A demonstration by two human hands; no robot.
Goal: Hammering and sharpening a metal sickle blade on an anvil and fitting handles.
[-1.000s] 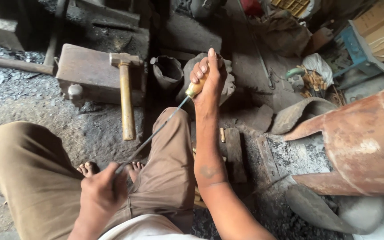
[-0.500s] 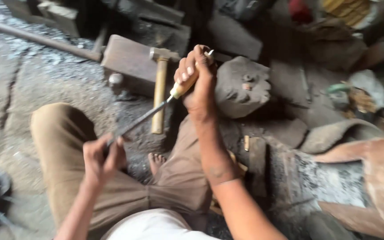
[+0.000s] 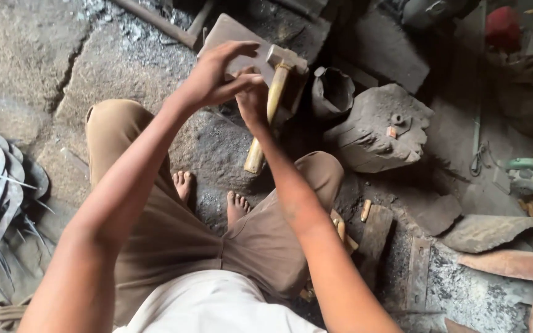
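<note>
both hands raised together, left hand [image 3: 214,77] fingers spread loosely, right hand [image 3: 251,98] curled, grip unclear, hammer [image 3: 272,105] at 3 o'clock just behind the fingers

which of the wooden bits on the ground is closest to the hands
The hammer's pale wooden handle, right under the hands; the small wooden pieces lie farther off beside the right knee.

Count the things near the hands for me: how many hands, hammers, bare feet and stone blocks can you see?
Person's hands: 2, left hand and right hand, close together
Wooden-handled hammer: 1
Bare feet: 2, and
Grey stone block: 1
Dark round metal cup: 1
Total: 7
</note>
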